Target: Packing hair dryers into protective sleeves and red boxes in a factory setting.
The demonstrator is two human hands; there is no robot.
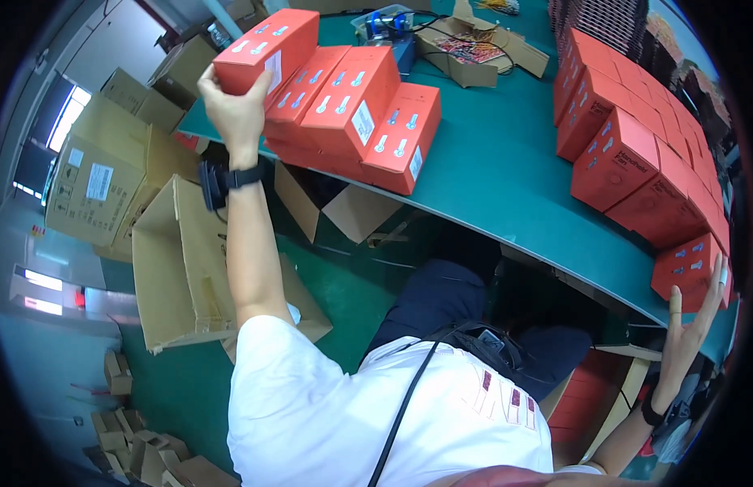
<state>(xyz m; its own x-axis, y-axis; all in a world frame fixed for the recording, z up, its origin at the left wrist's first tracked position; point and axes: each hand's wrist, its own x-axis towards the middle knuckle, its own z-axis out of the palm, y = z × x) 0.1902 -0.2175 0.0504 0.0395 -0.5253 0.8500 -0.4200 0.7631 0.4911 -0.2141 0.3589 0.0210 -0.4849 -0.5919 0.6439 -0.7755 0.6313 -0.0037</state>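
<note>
My left hand (237, 109) is closed around the near end of a red box (267, 47), fingers on one side and thumb on the other. That box sits at the left end of a stack of red boxes (349, 96), which bear small pictures of a round-headed handled device. Far to the right, my right hand (690, 329) has its thumb and fingers spread, stretched up against a single red box (686, 266) at the table's near edge. One of its fingers has a white band. Behind this box stand rows of more red boxes (628, 166).
Both groups stand on a green table (490, 154). At its back are an open carton (474, 53) of small coloured parts and a clear tub (383, 24). Large cartons (96, 191) stand left, an open carton (169, 268) beside my left arm. Red boxes fill a carton (583, 398) below the table.
</note>
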